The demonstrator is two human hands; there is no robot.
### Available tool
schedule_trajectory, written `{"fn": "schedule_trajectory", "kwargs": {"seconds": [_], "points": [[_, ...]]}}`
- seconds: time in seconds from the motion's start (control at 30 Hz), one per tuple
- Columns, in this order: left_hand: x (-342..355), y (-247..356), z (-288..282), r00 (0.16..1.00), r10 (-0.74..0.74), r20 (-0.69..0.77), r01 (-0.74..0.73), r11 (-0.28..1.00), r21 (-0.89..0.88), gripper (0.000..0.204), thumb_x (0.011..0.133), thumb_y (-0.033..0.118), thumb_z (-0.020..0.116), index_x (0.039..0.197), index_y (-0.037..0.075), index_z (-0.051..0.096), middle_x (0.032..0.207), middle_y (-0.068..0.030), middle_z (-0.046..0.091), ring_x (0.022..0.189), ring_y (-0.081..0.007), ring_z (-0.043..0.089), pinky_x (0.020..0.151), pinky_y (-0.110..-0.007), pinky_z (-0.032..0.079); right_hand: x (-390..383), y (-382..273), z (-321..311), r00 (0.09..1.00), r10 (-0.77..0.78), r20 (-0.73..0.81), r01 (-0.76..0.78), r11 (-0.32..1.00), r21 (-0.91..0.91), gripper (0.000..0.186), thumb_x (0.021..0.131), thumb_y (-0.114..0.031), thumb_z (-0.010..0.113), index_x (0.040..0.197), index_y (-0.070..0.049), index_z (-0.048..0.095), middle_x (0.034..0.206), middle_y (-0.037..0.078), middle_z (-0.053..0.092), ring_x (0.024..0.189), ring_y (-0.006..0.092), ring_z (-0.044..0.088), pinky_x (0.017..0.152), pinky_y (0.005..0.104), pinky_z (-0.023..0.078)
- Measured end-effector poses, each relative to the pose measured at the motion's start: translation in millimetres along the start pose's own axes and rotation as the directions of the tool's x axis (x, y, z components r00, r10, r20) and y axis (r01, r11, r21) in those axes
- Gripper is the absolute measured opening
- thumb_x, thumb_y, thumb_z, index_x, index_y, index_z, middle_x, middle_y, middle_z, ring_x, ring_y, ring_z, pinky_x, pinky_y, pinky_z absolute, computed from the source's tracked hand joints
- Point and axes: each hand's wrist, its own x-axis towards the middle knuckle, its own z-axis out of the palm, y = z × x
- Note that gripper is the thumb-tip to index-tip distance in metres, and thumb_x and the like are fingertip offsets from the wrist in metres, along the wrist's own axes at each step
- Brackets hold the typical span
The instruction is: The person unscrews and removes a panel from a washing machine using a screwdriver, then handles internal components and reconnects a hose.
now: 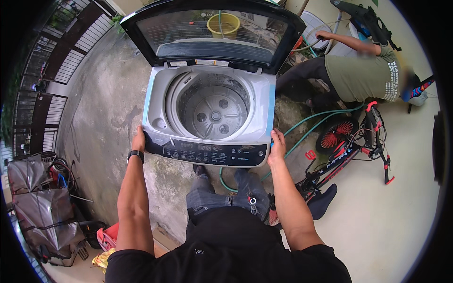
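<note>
In the head view, a top-loading washing machine (210,111) stands at the centre, its dark lid (212,33) raised toward twelve o'clock and the drum (214,113) open to sight. The left hand (138,140) grips the machine's front corner at nine o'clock, fingers curled around the edge; a black watch (135,154) sits on that wrist. The right hand (277,145) clasps the opposite corner at three o'clock — fingers wrapped over the rim. A green hose (311,125) trails across the floor at three o'clock, toward a crouching person (358,70) at two o'clock beside a fallen red-and-black bicycle (349,146).
</note>
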Motion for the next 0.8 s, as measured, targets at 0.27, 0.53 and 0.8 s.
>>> {"fn": "schedule_trajectory", "kwargs": {"seconds": [0.27, 0.53, 0.8], "points": [[-33.4, -42.5, -0.3, 0.999, -0.019, -0.031, 0.021, 0.999, 0.038, 0.103, 0.098, 0.076, 0.032, 0.131, -0.017, 0.061, 0.136, -0.0365, 0.062, 0.137, -0.0432, 0.056, 0.115, -0.045, 0.039, 3.6, -13.1, 4.4, 0.999, -0.031, 0.043, 0.035, 0.995, -0.092, 0.039, 0.097, -0.024, 0.074, 0.129, -0.004, 0.065, 0.127, 0.011, 0.065, 0.118, 0.0226, 0.059, 0.104, 0.0356, 0.045], [-78.4, -87.5, -29.5, 0.981, -0.183, -0.067, 0.186, 0.982, 0.044, 0.099, 0.101, 0.073, 0.025, 0.129, -0.013, 0.065, 0.135, -0.0385, 0.060, 0.136, -0.0488, 0.054, 0.116, -0.048, 0.038, 8.8, -3.6, 32.7, 0.952, 0.028, 0.304, 0.023, 0.987, -0.161, 0.040, 0.101, -0.018, 0.063, 0.138, -0.003, 0.058, 0.133, 0.011, 0.063, 0.123, 0.0221, 0.058, 0.107, 0.0369, 0.045], [-105.6, -110.4, -48.0, 0.951, -0.290, -0.108, 0.292, 0.956, 0.003, 0.089, 0.099, 0.066, 0.032, 0.131, -0.010, 0.066, 0.139, -0.0346, 0.060, 0.137, -0.0473, 0.054, 0.116, -0.049, 0.039, 47.5, 16.4, 32.8, 0.791, 0.131, 0.597, -0.088, 0.991, -0.101, 0.049, 0.107, -0.033, 0.053, 0.148, -0.006, 0.049, 0.146, 0.013, 0.054, 0.135, 0.0274, 0.051, 0.117, 0.0443, 0.039]]}}
